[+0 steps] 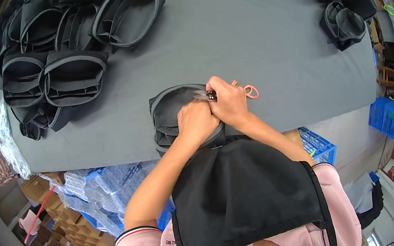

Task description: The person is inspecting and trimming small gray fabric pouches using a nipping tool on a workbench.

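Note:
A dark grey, open-topped fabric bag [170, 107] with lighter grey edging and inner dividers lies at the table's near edge, in front of me. My left hand [197, 121] is closed at the bag's right side, its fingertips curled out of sight; what they pinch is hidden. Right beside it, touching or nearly so, my right hand [230, 100] is closed round a pair of small snips [211, 95] with a black body. Their metal blades point left over the bag, slightly blurred. A salmon-pink loop [251, 92] sticks out beyond my right hand; whether it belongs to the snips I cannot tell.
Several similar bags [76, 76] crowd the grey table's [254, 31] far left, and more bags [344, 26] sit at its far right. Clear plastic wrap [6, 130] hangs at the left edge. Below stand blue crates [318, 144] and cardboard boxes [72, 211].

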Available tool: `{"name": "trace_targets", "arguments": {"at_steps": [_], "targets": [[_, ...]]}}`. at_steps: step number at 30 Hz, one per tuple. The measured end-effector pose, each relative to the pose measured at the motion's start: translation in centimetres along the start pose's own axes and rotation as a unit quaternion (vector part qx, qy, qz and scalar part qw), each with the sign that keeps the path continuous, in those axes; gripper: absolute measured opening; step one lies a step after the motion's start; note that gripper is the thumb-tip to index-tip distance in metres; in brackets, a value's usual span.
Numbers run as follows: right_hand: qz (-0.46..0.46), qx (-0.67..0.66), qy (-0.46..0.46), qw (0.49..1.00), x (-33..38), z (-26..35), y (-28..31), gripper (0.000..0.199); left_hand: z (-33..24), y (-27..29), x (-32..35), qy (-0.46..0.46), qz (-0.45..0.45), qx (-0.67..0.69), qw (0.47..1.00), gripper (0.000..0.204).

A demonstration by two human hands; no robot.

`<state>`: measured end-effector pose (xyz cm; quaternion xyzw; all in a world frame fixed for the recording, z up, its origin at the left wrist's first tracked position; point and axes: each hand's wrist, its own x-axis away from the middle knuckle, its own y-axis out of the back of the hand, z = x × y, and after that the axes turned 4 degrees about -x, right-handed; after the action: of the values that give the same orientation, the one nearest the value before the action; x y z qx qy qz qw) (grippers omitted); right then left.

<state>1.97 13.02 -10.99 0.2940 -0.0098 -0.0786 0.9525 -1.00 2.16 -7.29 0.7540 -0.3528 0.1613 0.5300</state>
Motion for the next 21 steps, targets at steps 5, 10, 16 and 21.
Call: {"name": "trace_targets", "arguments": {"at_steps": [5, 10, 16, 21], "targets": [[0.024, -0.253, -0.221, 0.942, 0.4, -1.8, 3.6, 0.023, -0.2, 0.1, -1.2, -0.183, 0.01, 0.048, 0.982, 0.032], [-0.042, -0.269, -0.204, 0.941, 3.9, -3.0, 4.7, 0.028, 0.1, 1.9, -0.9, -0.125, 0.091, 0.087, 0.984, 0.035], [-0.011, -0.232, -0.062, 0.971, 3.1, 0.2, 8.1, 0.023, 1.1, 3.1, 0.9, -0.146, 0.182, 0.53, 0.815, 0.044], [0.056, -0.183, 0.021, 0.981, 1.0, 1.3, 9.3, 0.02, 1.0, 2.8, 1.6, -0.152, 0.162, 0.522, 0.823, 0.041]]}}
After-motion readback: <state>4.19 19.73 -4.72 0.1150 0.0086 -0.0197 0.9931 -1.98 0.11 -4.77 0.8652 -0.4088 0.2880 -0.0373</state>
